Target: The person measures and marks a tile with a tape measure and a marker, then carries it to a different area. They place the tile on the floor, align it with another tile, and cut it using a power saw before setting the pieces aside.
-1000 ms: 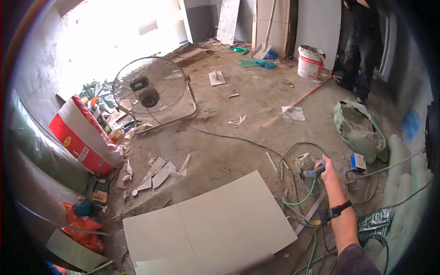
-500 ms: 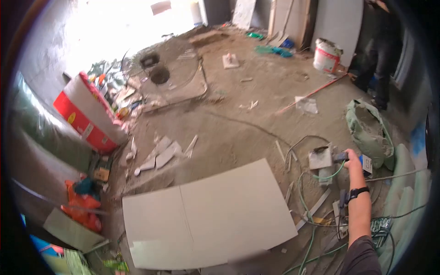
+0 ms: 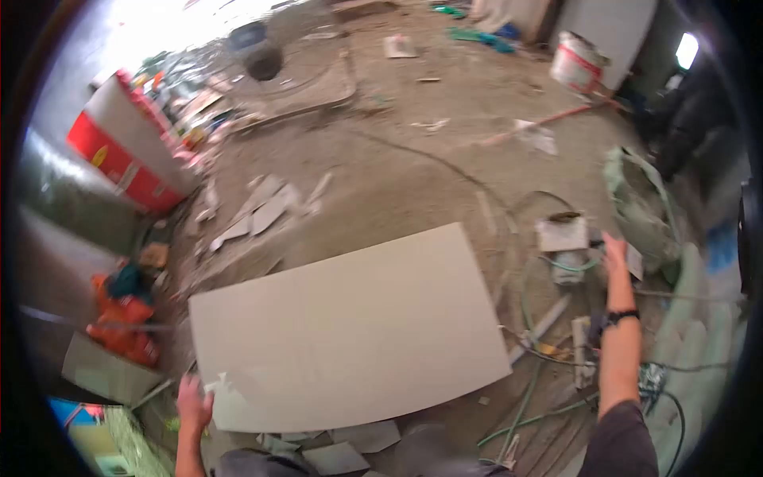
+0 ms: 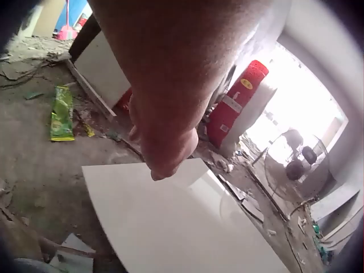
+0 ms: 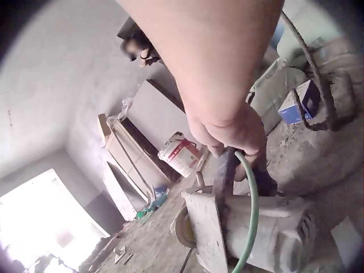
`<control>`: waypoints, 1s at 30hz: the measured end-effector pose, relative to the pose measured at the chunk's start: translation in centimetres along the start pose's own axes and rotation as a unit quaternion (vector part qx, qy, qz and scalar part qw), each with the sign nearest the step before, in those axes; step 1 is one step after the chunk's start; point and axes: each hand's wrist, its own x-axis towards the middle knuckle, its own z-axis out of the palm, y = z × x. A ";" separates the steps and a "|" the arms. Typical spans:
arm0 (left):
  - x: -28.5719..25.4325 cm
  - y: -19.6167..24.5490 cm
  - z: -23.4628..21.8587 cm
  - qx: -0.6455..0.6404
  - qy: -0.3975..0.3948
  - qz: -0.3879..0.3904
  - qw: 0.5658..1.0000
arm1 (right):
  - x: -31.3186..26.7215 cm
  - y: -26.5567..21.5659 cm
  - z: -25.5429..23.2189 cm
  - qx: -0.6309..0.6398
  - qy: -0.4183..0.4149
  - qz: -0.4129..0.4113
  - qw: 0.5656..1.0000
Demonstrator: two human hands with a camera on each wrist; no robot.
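Observation:
At the right of the head view, my right hand (image 3: 613, 253) grips the dark handle of an electric tile cutter (image 3: 563, 236). The cutter, down by the floor, shows its pale base plate (image 5: 206, 230) and grey motor body (image 5: 272, 230) in the right wrist view. A thin green hose (image 5: 250, 213) runs along its handle. My left hand (image 3: 193, 404) is at the near left corner of a large pale tile (image 3: 350, 334). In the left wrist view that hand (image 4: 165, 151) overlaps the tile's edge, its fingers mostly hidden behind the wrist.
Cables, the hose and offcut strips (image 3: 548, 322) lie right of the tile. A blue-and-white box (image 5: 300, 102) and a green sack (image 3: 636, 203) stand beyond my right hand. Broken tile pieces (image 3: 266, 211), a floor fan (image 3: 262, 60) and a red-white bag (image 3: 123, 151) are left.
My right hand has moved the tile cutter rightward, and its base plate now faces up. My left hand has come into view at the tile's left corner. The head view has tilted down.

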 end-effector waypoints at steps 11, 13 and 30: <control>24.2 18.2 3.7 -0.118 -0.050 0.251 0.959 | -51.0 0.3 -5.0 -0.155 -0.676 0.288 0.660; 27.7 20.5 4.5 -0.114 -0.060 0.282 0.951 | -55.3 4.8 -4.8 -0.110 -0.627 0.418 0.649; 33.5 23.7 6.1 -0.258 -0.423 0.182 0.849 | -66.6 9.8 1.3 0.167 -0.470 0.485 0.718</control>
